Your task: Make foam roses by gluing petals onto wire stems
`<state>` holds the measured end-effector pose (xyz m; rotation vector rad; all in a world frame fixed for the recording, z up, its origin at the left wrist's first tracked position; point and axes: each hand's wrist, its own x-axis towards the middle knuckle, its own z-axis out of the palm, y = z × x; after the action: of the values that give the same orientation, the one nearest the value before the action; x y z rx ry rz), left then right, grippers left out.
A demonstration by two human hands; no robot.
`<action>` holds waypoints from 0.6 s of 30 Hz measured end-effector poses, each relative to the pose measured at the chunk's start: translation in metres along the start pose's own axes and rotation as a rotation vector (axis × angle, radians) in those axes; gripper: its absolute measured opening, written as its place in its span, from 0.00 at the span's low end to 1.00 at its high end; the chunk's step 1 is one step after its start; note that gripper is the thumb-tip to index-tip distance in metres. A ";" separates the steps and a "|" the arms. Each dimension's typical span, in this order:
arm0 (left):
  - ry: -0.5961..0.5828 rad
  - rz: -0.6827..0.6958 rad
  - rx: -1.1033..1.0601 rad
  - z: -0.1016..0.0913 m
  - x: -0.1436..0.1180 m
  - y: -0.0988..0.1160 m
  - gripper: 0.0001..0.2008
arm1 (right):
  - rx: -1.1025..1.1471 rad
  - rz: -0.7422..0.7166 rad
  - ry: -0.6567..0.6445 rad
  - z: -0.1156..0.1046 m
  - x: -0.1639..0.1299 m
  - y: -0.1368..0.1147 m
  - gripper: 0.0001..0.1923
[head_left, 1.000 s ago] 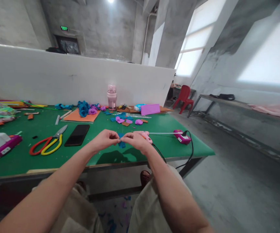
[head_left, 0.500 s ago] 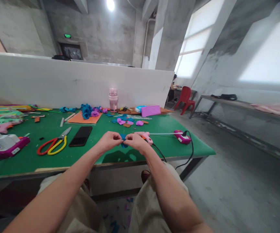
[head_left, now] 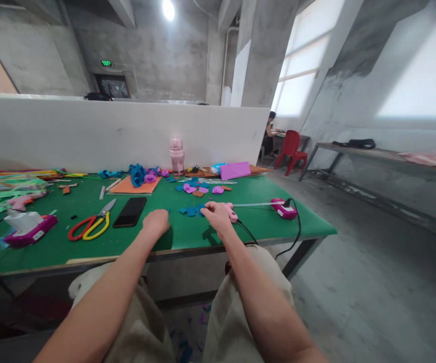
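Blue pieces [head_left: 191, 211] between the hands [head_left: 218, 217], green sign [head_left: 106, 63] with illegible lettering

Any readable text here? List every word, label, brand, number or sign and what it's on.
Nothing legible.
Green lit sign: lettering too small and blurred to read.
Far concrete wall: faint marks, illegible.
Blue-and-white packet: any print too small to read.

Open tabletop [head_left: 187, 233] fronts the blue pieces [head_left: 191, 211]; the phone [head_left: 130, 212] blocks the left.
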<state>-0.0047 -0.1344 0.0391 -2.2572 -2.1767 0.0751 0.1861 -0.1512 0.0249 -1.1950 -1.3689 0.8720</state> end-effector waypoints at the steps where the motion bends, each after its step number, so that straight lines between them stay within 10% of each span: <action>1: -0.009 -0.003 0.000 0.002 0.002 0.002 0.15 | 0.001 -0.005 0.006 0.000 0.001 0.001 0.07; 18: -0.007 0.011 -0.041 0.000 0.009 -0.015 0.11 | 0.078 -0.003 -0.048 -0.006 0.000 0.002 0.08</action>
<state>-0.0192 -0.1244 0.0392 -2.2937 -2.1893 0.0387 0.1922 -0.1515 0.0239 -1.1186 -1.3626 0.9491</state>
